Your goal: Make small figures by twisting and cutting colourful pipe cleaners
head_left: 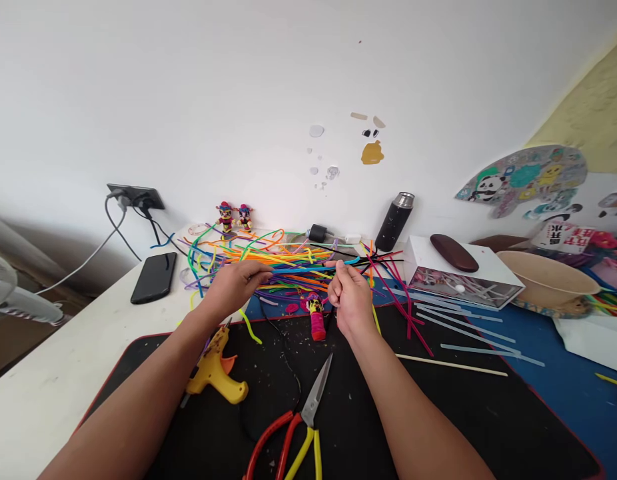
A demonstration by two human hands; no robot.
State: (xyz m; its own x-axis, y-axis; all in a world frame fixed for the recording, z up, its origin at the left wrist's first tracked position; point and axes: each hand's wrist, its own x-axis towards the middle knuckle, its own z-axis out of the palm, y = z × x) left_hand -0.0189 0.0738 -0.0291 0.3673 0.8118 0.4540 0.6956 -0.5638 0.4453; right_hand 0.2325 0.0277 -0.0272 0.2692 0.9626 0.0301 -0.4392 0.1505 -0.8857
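Note:
My left hand point(237, 283) and my right hand point(349, 293) are raised over the desk, both pinched on one blue pipe cleaner point(308, 268) stretched level between them. Behind it lies a heap of coloured pipe cleaners point(248, 257). Below my hands, on the black mat point(488, 413), lies a small pink pipe-cleaner figure point(316, 317). A yellow glue gun point(216, 370) rests under my left wrist, and scissors with red and yellow handles point(301, 420) lie between my forearms.
A black phone point(154, 277) lies at the left near a wall socket with cables point(134, 196). At the back stand two small figurines point(234, 217) and a black flask point(394, 223). A white box point(458, 273), clear glue sticks point(463, 330) and a bowl point(543, 277) sit at the right.

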